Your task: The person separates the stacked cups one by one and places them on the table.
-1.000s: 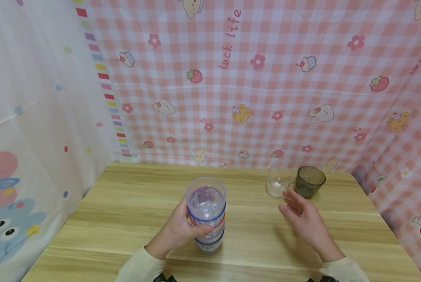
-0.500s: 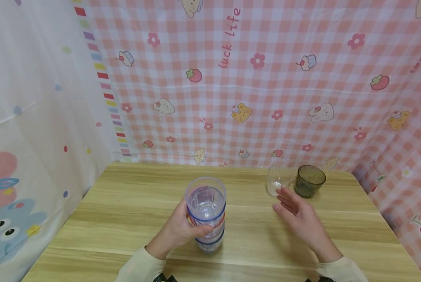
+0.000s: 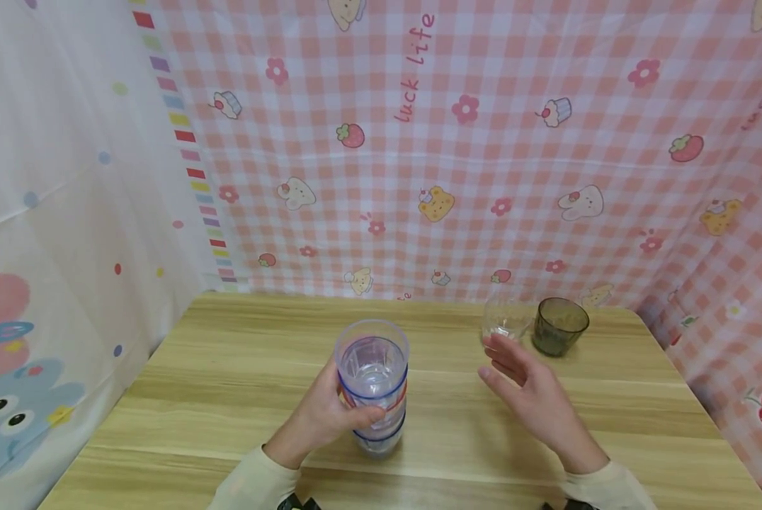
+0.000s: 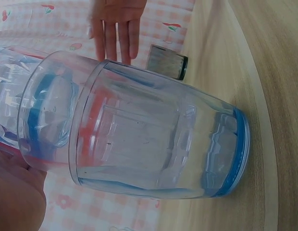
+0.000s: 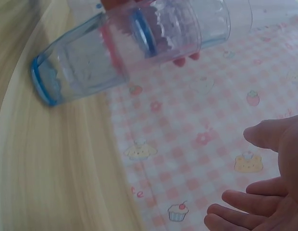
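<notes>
My left hand [image 3: 326, 421] grips an upright stack of clear plastic cups [image 3: 373, 372] with blue and red bands, thumb across the front. In the left wrist view the stack [image 4: 139, 139] lies across the picture, its blue-based bottom cup close to the tabletop; I cannot tell whether it touches. My right hand [image 3: 540, 404] hovers over the table with nothing in it, thumb apart from the extended fingers. Its fingertips overlap the lower part of a clear glass [image 3: 505, 314] in the head view; contact is not visible. To the right stands a dark smoky cup [image 3: 559, 327].
A wood-grain table [image 3: 241, 354] holds everything. Behind it hangs a pink checked cloth [image 3: 381, 177], which continues at the right side. A white cloth [image 3: 69, 177] with cartoon figures hangs at the left.
My right hand has drifted left, from in front of the gap between the clear glass and dark cup to in front of the clear glass. My left hand and the stack have stayed put.
</notes>
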Action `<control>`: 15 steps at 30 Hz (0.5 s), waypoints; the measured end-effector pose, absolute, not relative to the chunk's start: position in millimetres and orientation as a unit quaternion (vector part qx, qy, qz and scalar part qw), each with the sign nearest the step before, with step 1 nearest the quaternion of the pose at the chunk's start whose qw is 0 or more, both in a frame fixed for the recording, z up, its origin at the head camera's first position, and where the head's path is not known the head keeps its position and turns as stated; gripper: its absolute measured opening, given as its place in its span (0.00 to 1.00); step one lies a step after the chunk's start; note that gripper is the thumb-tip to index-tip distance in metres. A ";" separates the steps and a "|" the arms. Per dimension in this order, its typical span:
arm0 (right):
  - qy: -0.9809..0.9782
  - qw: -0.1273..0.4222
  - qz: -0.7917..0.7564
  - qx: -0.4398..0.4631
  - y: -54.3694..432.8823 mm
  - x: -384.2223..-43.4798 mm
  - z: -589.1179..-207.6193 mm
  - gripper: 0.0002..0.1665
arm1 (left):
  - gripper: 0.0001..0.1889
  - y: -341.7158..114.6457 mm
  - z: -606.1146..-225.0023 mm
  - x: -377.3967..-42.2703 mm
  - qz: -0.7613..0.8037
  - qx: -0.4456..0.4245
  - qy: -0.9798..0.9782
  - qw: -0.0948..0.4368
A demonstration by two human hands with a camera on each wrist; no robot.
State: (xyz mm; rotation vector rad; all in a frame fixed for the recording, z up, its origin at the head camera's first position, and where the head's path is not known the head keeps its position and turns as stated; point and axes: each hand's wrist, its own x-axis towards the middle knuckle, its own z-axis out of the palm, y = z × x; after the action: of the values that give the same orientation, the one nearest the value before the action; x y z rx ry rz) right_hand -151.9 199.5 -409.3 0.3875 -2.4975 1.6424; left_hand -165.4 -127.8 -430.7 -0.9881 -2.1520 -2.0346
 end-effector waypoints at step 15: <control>-0.804 0.063 0.563 0.177 178.0 -145.6 -399.6 0.35 | 0.46 -127.1 -431.5 -166.7 -0.660 -0.319 -0.680 -0.008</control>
State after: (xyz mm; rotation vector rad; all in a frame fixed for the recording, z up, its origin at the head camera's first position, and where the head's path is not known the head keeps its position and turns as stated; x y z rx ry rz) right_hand -145.6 178.0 -399.6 0.5352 -2.4304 1.7023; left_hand -166.7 -127.1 -431.5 -1.0084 -2.1476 -2.0834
